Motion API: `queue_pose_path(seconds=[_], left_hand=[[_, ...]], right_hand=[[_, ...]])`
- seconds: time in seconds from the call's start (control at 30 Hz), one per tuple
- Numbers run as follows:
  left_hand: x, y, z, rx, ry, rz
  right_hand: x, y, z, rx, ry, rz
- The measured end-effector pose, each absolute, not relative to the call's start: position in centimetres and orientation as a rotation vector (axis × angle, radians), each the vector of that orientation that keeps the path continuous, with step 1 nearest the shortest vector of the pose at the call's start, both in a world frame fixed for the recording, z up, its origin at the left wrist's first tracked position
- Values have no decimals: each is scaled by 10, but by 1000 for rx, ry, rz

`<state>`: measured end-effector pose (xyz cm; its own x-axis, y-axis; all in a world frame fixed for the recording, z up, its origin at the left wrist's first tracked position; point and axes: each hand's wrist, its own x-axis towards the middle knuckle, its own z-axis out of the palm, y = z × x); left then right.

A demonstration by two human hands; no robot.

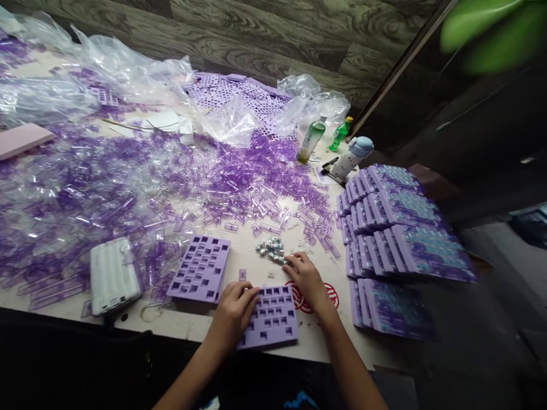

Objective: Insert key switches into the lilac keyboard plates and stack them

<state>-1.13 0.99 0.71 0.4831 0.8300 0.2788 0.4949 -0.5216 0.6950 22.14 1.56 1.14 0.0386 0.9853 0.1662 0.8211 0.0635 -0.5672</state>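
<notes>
A lilac plate with square holes (280,331) lies flat at the table's front edge. My left hand (233,310) rests over its upper left corner, fingers closed together and bent down; whatever they pinch is hidden. At the edge of a small heap of shiny silvery pieces (270,248) is my right hand (306,276), its bent fingers a little apart and touching the heap's right side. A second lilac holed plate (200,269) lies to the left. Between the plates and the heap are a small purple clear piece (242,274) and a small clear piece (270,274).
Clear and purple plastic pieces (128,165) cover the table's left and middle. Stacked lilac blocks (384,228) stand right. A white device (113,276) lies front left. Bottles (311,139) and a tumbler (352,158) stand behind. Plastic bags (128,62) and holed sheets (239,94) lie farther back.
</notes>
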Motion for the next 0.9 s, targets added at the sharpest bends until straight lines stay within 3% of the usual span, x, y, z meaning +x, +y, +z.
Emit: queue_pose_path(seconds=[0.17, 0.4, 0.9], left_hand=[[-4, 13, 27, 1851, 1078, 930], [21, 17, 58, 599, 755, 674], [3, 19, 65, 401, 773, 646]], right_hand=[[214, 8, 26, -1664, -1639, 484], [170, -15, 63, -1341, -1768, 544], [159, -16, 59, -1291, -1680, 631]])
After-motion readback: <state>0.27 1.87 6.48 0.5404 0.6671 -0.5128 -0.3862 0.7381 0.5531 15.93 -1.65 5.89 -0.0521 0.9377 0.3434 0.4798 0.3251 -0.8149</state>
